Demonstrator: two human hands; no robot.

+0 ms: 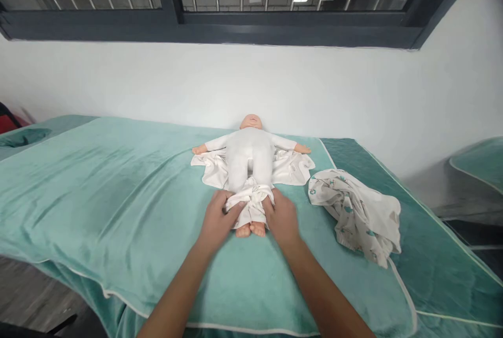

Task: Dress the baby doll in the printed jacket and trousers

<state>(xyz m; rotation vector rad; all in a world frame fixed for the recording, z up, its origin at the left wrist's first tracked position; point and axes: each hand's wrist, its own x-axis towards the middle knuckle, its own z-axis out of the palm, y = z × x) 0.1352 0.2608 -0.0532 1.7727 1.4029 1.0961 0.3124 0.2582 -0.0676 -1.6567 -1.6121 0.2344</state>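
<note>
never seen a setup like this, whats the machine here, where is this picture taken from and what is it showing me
There is no machine: these are a person's own bare hands. The single picture comes from a camera worn on their head, looking forward and down. Stretched out on a teal blanket is a baby doll in a white suit, arms spread, feet toward the camera. The left hand and right hand hold a bunched white garment around its lower legs. White cloth shows on both sides below its arms. To the right lies a crumpled patterned cloth. Behind are a wall and a window.
</note>
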